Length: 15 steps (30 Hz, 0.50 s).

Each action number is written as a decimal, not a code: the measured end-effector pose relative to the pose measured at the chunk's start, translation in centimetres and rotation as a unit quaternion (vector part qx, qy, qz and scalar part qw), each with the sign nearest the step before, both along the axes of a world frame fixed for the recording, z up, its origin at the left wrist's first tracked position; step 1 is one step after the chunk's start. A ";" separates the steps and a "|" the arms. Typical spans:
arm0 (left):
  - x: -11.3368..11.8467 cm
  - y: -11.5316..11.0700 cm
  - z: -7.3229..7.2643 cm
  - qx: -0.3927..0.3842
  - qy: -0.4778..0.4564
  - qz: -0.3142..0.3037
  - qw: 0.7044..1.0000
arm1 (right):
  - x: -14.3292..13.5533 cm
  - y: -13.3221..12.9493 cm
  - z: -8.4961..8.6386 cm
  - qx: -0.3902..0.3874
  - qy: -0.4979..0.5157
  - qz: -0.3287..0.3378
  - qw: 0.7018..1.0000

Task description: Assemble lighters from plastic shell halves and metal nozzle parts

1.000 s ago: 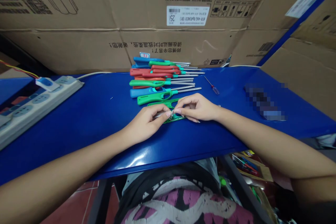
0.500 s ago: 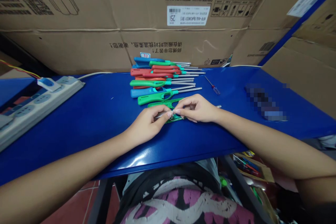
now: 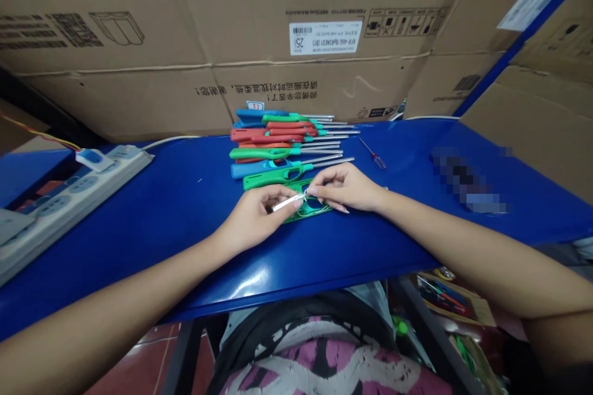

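Note:
My left hand (image 3: pixel 254 216) grips a slim, shiny silver tube-like piece (image 3: pixel 286 201) between thumb and fingers. At the right end of that piece, my right hand (image 3: pixel 349 188) pinches with thumb and index finger, its other fingers curled loosely. A small pale part shows at the fingertips, too small to make out. Directly beneath both hands lies a green lighter casing (image 3: pixel 303 215), partly covered by them, with a thin pale wire or tube (image 3: pixel 319 210) along it. Just beyond it rests a green lighter (image 3: pixel 264 179).
Behind, several red, blue and green stick lighters (image 3: pixel 245 134) lie stacked, metal tips rightward. A small screwdriver (image 3: pixel 378 161) is to their right; a blurred object (image 3: pixel 482 200) lies farther right. A power strip (image 3: pixel 92 197) runs along the left. Cardboard (image 3: pixel 254 37) stands behind the blue table (image 3: pixel 194 278).
The silver piece in my left hand shows more now, tilted up toward the right hand. Both hands stay nearly in place; the camera view has shifted slightly.

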<state>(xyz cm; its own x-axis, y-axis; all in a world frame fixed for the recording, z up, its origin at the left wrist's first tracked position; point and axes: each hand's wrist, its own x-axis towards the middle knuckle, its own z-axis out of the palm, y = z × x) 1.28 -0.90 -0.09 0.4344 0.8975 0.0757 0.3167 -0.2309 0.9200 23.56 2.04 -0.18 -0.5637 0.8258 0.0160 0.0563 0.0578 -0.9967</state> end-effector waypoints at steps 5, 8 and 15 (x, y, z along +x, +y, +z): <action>0.0 -0.2 -0.4 0.023 0.002 -0.001 1.000 | -0.3 -0.5 0.0 0.021 -0.006 -0.024 0.999; 0.1 -0.3 -0.5 0.042 -0.005 0.005 0.999 | -0.4 -0.8 0.0 0.043 -0.011 -0.044 0.998; 0.5 -0.8 -0.5 0.061 -0.010 0.016 0.998 | -0.6 -1.0 -0.2 0.052 -0.020 -0.054 0.997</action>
<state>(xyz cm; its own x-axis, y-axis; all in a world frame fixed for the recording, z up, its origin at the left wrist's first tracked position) 1.80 -1.74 -0.62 0.4035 0.8944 0.1929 0.3075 -0.3311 0.8921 22.93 1.01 -0.38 -0.4736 0.8768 0.0837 0.1081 0.1522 -0.9824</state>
